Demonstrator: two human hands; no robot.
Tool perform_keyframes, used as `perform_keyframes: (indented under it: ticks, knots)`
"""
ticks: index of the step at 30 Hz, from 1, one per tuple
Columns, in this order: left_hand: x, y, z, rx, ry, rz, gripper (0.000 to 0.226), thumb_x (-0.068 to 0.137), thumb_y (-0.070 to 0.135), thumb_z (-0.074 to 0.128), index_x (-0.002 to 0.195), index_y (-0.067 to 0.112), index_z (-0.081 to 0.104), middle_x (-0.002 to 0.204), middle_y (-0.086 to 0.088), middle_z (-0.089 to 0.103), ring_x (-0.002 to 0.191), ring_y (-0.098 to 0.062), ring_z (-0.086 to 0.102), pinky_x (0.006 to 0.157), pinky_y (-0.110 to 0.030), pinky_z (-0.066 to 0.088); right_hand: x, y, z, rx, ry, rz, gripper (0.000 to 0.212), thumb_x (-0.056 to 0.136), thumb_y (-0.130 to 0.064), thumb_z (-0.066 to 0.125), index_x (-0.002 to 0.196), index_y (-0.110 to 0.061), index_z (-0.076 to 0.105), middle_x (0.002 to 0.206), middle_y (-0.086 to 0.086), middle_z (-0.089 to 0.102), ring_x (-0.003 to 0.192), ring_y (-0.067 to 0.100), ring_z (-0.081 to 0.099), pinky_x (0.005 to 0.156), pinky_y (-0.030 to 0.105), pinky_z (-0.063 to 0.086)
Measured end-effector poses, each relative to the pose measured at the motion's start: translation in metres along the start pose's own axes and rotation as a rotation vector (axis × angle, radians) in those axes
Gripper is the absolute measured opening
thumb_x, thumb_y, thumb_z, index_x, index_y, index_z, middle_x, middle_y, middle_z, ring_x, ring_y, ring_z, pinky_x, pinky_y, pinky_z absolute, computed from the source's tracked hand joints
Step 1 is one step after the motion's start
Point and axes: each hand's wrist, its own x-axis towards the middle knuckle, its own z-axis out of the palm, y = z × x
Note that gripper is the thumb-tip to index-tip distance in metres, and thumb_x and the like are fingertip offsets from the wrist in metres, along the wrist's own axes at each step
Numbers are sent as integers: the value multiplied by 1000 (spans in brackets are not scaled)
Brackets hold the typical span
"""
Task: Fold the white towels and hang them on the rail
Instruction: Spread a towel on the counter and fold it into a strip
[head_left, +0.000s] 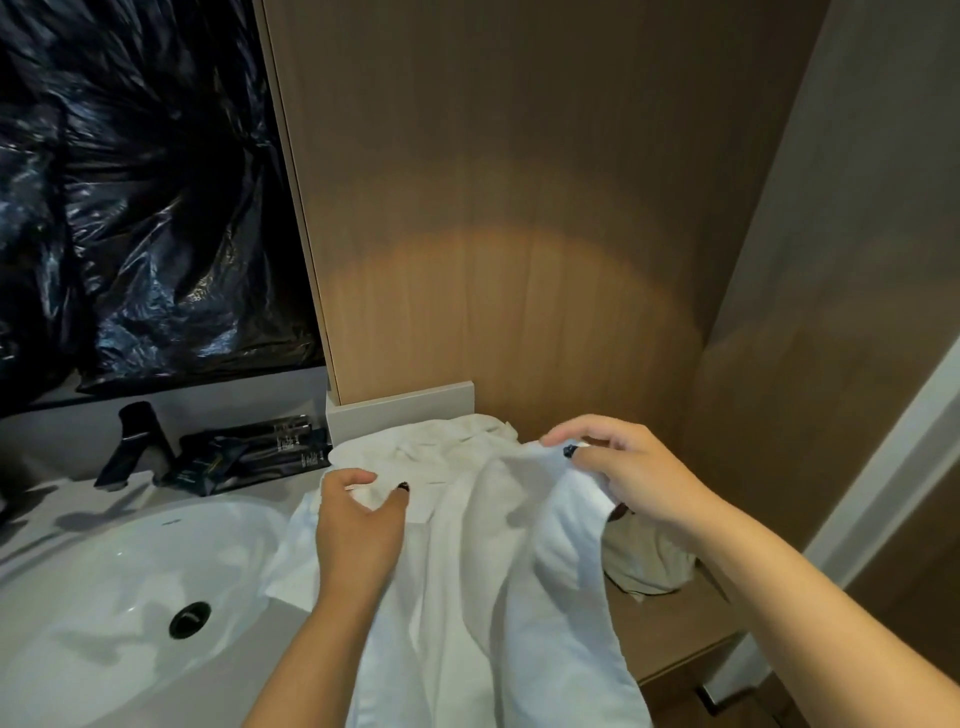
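A white towel (483, 571) lies rumpled over the counter's right end and hangs down off the front edge. My left hand (358, 525) is curled over its left part, thumb and fingers bent around a fold of cloth. My right hand (618, 467) pinches the towel's upper right edge and holds it a little above the counter. More white cloth (441, 441) is bunched behind, against the wall. No rail is in view.
A white sink (130, 582) with a dark drain fills the lower left. A black tap (132, 441) and dark toiletry packets (249, 452) stand behind it. Black plastic sheeting (130, 197) covers the upper left. A wooden wall panel (519, 234) stands ahead.
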Motion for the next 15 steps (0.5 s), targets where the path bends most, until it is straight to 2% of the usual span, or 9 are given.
perform_keyframes:
  ticks: [2, 3, 5, 7, 10, 12, 15]
  knots:
    - [0, 6, -4, -114, -22, -103, 27, 79, 18, 66, 100, 25, 52, 88, 3, 57, 72, -16, 56, 59, -31, 41, -5, -1, 4, 57, -13, 42, 33, 93, 3, 46, 97, -12, 76, 102, 19, 68, 83, 21, 62, 68, 29, 47]
    - [-1, 10, -5, -144, -43, -119, 26, 73, 19, 61, 97, 22, 52, 86, 1, 57, 72, -19, 55, 60, -32, 41, -7, -1, 5, 121, -60, 69, 33, 93, 3, 45, 100, -10, 75, 103, 24, 67, 84, 25, 66, 67, 31, 52]
    - [-6, 21, -5, -162, -106, -102, 25, 57, 20, 50, 82, 17, 48, 76, 2, 50, 67, -19, 46, 59, -32, 35, -11, -3, 7, 209, -174, 91, 34, 90, 5, 45, 107, -9, 71, 105, 19, 71, 92, 26, 72, 69, 30, 59]
    - [-14, 30, -4, -170, -182, -82, 24, 52, 19, 46, 77, 16, 46, 75, 3, 46, 68, -19, 42, 59, -32, 33, -14, -4, 11, 106, -169, 38, 34, 87, 8, 49, 109, -10, 69, 101, 9, 75, 96, 23, 73, 77, 33, 59]
    - [-23, 34, -3, -150, -250, -55, 25, 67, 20, 64, 91, 21, 56, 86, 1, 58, 73, -17, 53, 62, -32, 40, -19, -6, 17, -94, -76, -66, 16, 90, 0, 59, 95, -8, 72, 83, 7, 76, 84, 19, 74, 75, 33, 56]
    - [-27, 34, -5, -159, -283, -16, 26, 80, 14, 75, 97, 21, 58, 85, -3, 67, 67, -15, 57, 59, -28, 44, -24, -9, 20, -155, -81, -90, 13, 93, -11, 62, 87, -9, 73, 75, 5, 74, 74, 19, 73, 71, 28, 56]
    - [-33, 36, -10, -239, -354, 0, 28, 79, 9, 81, 99, 16, 61, 79, -5, 76, 61, -11, 66, 52, -20, 50, -31, -15, 22, -337, -30, -187, 12, 91, -23, 68, 81, -20, 75, 76, 1, 67, 73, 17, 62, 71, 33, 50]
